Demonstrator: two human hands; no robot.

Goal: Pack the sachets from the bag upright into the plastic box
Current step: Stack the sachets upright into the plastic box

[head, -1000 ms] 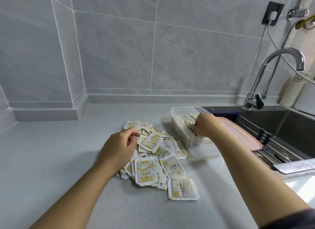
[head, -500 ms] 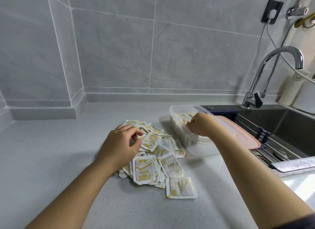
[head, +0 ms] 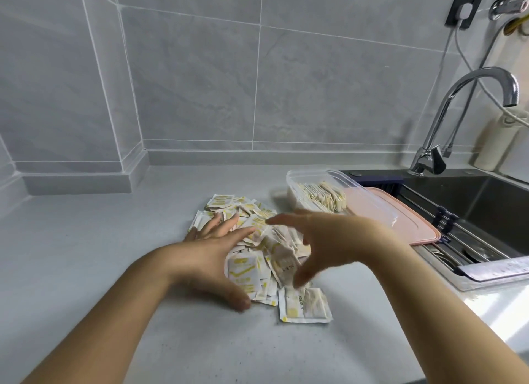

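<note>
A heap of white and yellow sachets [head: 252, 266] lies on the grey counter. One sachet [head: 305, 305] lies apart at the heap's near edge. A clear plastic box [head: 294, 183] stands behind the heap to the right, with a row of upright sachets [head: 323, 196] inside. My left hand [head: 213, 250] rests flat on the left side of the heap, fingers spread. My right hand [head: 329, 240] hovers over the right side of the heap with fingers apart, blurred, holding nothing that I can see. No bag is in view.
A pink lid [head: 400, 214] lies under the box, overhanging the dark sink [head: 472, 203]. A chrome faucet [head: 458, 111] rises behind the sink. A metal ruler-like strip [head: 498, 269] lies on the sink's near edge. Tiled walls close off the back and left.
My right hand has left the box and come over the heap with fingers spread. My left hand has opened from a pinch and lies flat on the sachets.
</note>
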